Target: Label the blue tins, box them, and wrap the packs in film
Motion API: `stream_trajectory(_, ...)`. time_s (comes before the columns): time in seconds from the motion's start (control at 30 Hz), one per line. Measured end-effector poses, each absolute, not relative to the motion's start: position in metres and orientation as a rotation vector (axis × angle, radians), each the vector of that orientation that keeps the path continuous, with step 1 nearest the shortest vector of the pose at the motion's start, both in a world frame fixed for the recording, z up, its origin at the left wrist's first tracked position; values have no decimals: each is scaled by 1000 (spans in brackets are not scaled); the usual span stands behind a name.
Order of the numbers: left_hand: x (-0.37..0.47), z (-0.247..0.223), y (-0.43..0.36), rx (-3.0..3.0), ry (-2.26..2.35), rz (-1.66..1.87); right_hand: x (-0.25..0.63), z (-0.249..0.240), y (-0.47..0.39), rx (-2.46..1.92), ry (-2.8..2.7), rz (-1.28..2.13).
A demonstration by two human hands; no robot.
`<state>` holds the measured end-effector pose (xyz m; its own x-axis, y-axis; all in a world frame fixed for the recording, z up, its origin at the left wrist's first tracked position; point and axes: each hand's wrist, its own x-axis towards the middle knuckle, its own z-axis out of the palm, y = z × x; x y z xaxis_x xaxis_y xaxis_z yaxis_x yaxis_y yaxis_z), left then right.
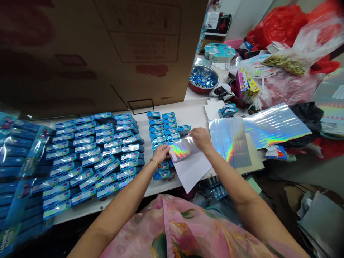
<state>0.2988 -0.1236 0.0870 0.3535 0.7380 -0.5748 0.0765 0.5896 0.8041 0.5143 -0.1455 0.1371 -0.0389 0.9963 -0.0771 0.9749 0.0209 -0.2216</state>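
Note:
My left hand (pixel 161 153), with a thin bracelet at the wrist, pinches the left edge of a shiny rainbow holographic sheet (pixel 183 149). My right hand (pixel 201 139) is closed at the sheet's upper right side; its fingertips are partly hidden. Below the shiny part hangs a plain white paper area (pixel 191 175), past the table's front edge; whether it is a separate backing I cannot tell. Just behind the sheet stand two columns of small blue boxes (pixel 170 125), some with round recesses on top. The sheet covers part of them.
Many blue boxes with shiny tops (pixel 88 154) stand in rows on the left. A large cardboard box (pixel 120 53) rises behind. More holographic sheets (pixel 228 139) lie right of my hand. A metal bowl (pixel 204 79) of small blue pieces sits farther back, near red plastic bags (pixel 282 27).

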Motion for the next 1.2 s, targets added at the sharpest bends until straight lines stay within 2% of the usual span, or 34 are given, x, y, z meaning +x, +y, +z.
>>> stream_trajectory(0.13, 301, 92, -125, 721, 1106, 525, 458, 107, -149, -1679, -2443, 148)
stream_trajectory(0.3, 305, 93, -127, 642, 1097, 522, 459, 84, -161, -1560, -2470, 39)
stream_trajectory(0.77, 309, 89, -120, 704, 1072, 516, 457, 114, -162, -1584, -2002, 262)
stream_trajectory(1.07, 309, 95, -124, 676, 1058, 482, 457, 99, -161, -1618, -2306, 122)
stream_trajectory(1.2, 313, 85, -118, 747, 1140, 515, 458, 123, -185, -1659, -2170, 177)
